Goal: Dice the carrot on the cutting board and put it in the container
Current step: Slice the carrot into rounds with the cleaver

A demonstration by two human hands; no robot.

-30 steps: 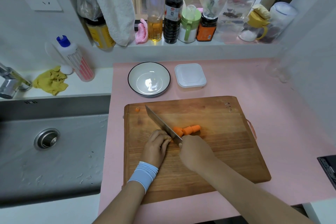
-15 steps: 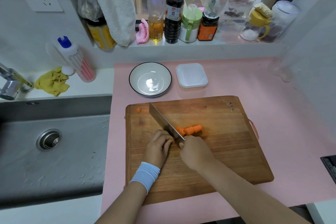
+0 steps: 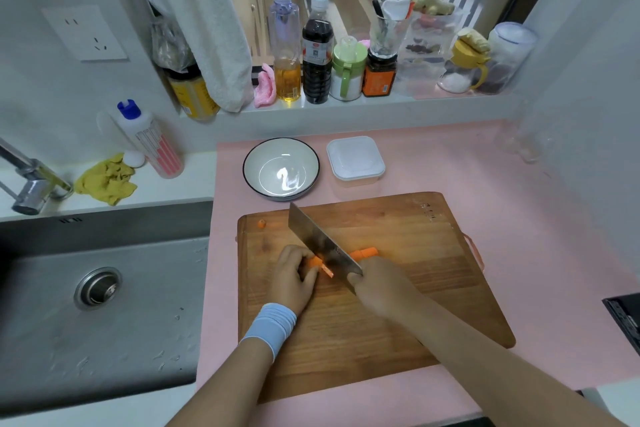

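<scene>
Outside the square white plastic container (image 3: 356,175), the orange carrot (image 3: 314,262) is pinched by the left hand (image 3: 292,280); the steel cleaver (image 3: 318,238), gripped by the right hand (image 3: 381,285), is tilted flatter than before.

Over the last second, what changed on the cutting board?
The knife, gripped by the right hand, tilted so its flat side shows, uncovering the carrot piece the left hand holds. The cut pieces beyond the blade, the bowl and container stayed put.

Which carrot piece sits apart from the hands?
The small carrot bit near the cutting board's far-left corner; the other pieces lie beside the knife.
</scene>
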